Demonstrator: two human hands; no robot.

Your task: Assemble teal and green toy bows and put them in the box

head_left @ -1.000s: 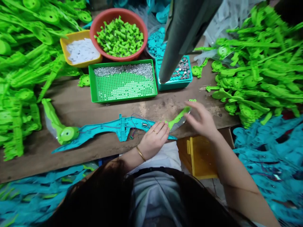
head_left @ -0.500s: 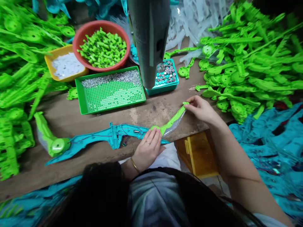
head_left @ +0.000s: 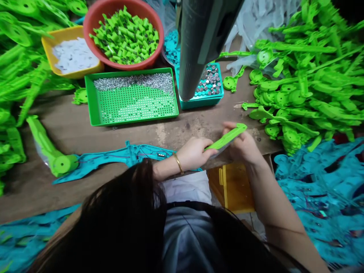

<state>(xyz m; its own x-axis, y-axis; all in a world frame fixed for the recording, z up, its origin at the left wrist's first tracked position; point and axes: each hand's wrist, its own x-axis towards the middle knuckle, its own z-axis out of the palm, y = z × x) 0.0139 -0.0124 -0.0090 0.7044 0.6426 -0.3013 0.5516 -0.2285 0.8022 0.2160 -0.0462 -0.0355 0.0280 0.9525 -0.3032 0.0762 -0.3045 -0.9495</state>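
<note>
Green strip (head_left: 226, 138) – smooth plastic; bench (head_left: 93, 134) – rough worn wood.

A red bowl (head_left: 93, 19) of green pieces behind a green tray (head_left: 91, 113)

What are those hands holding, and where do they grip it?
A long green plastic strip: the left hand pinches its near end, and the right hand supports its far end from beneath, above the table's edge.

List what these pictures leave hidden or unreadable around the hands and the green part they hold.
- Head view: near end of the green strip is covered by the left hand.
- Right hand: fingertips sit behind the strip, grip unclear.
- Teal shell: right end is under the left wrist; its small wires are too fine to trace.
- Teal tray: partly blocked by the dark cylinder.
</note>
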